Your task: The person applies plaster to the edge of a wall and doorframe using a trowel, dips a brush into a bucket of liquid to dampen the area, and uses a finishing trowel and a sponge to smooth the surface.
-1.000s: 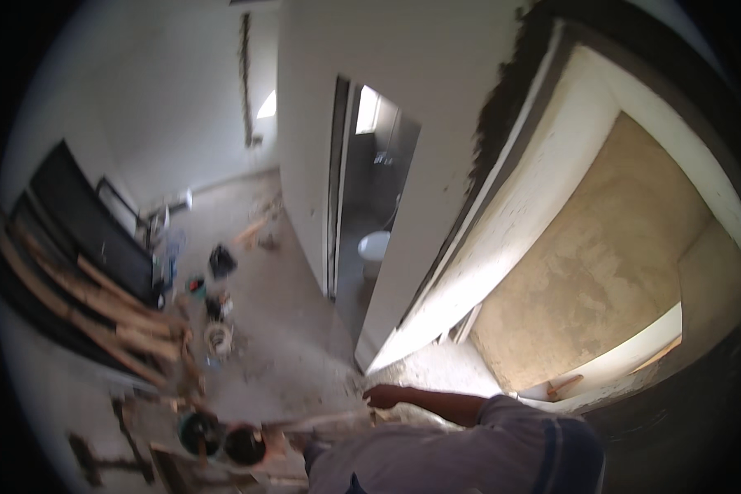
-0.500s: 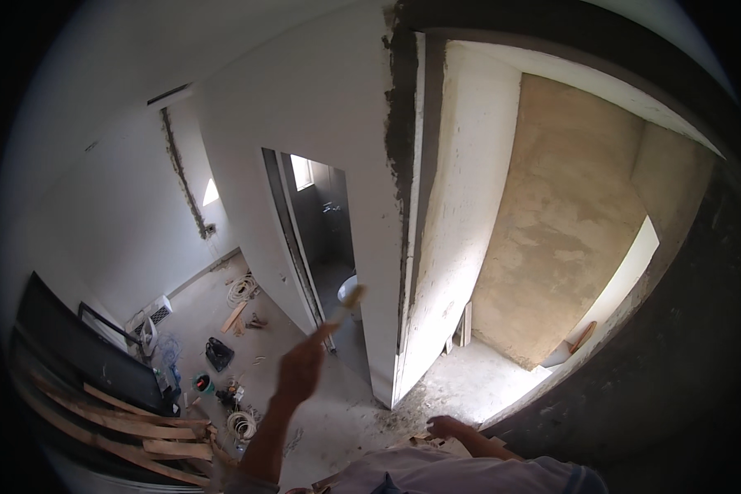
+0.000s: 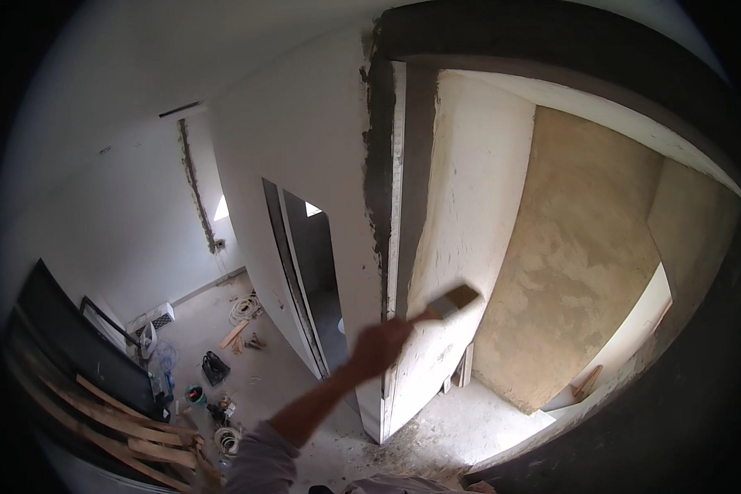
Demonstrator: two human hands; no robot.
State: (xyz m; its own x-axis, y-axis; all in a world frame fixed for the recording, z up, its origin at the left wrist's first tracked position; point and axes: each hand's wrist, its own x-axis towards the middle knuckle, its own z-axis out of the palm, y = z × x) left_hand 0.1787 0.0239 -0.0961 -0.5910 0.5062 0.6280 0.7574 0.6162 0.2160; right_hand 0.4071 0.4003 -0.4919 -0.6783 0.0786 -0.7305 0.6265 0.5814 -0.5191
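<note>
My left hand (image 3: pixel 380 350) is closed around the handle of a flat paintbrush (image 3: pixel 454 302), arm stretched forward. The brush tilts up to the right, with dark bristles at its far end. Behind it in the view is the white inner side (image 3: pixel 469 198) of a wall opening; whether the bristles touch it I cannot tell. Dark grey plaster (image 3: pixel 377 156) edges the opening, with a pale vertical strip (image 3: pixel 398 123) along the corner. At the bottom edge only a sliver of skin shows, seemingly my right hand (image 3: pixel 482 487); its fingers cannot be made out.
Long wooden boards (image 3: pixel 132 428) and a dark panel (image 3: pixel 82 346) lean at the left. On the floor lie a black bag (image 3: pixel 215 368), a green bucket (image 3: pixel 195 394) and coiled cable (image 3: pixel 244 308). A narrow doorway (image 3: pixel 311 255) stands mid-left. Short boards (image 3: pixel 466 366) lean inside the opening.
My left hand has swung right with the paintbrush, from before the doorway to before the opening's white side. My right hand has dropped almost out of view. The whole view has shifted slightly.
</note>
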